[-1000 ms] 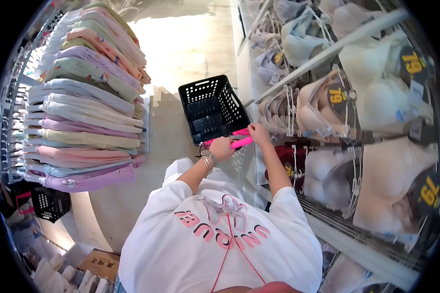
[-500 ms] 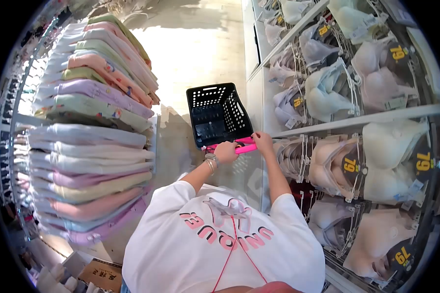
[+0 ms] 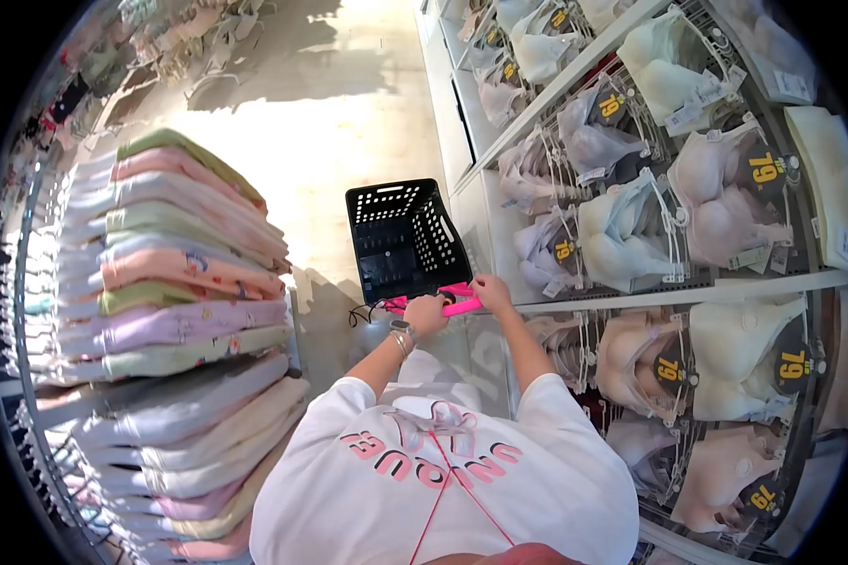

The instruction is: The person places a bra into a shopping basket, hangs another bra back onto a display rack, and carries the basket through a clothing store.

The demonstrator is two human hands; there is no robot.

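Note:
A black perforated shopping basket [image 3: 375, 247] with pink handles [image 3: 462, 306] is in front of my body, above the aisle floor. My left hand [image 3: 426, 315], with a watch and bracelets at the wrist, is closed around the handles near their middle. My right hand [image 3: 491, 293] grips the right end of the handles with bent fingers. A thin dark cord [image 3: 358, 314] loops out beside my left hand, at the basket's near left corner. What the cord belongs to is hidden.
On the left, a rack of pastel clothes [image 3: 193, 315] lines the aisle. Shelves of hanging bras [image 3: 622, 221] with black-and-yellow 79 tags stand close on the right. Sunlit floor [image 3: 349, 141] stretches ahead, with more hanging garments [image 3: 184, 38] at the far left.
The clothes rack and the bra shelves have slid down the view toward me as I move forward. Both hands keep their hold on the basket handles. The dark cord shows more clearly.

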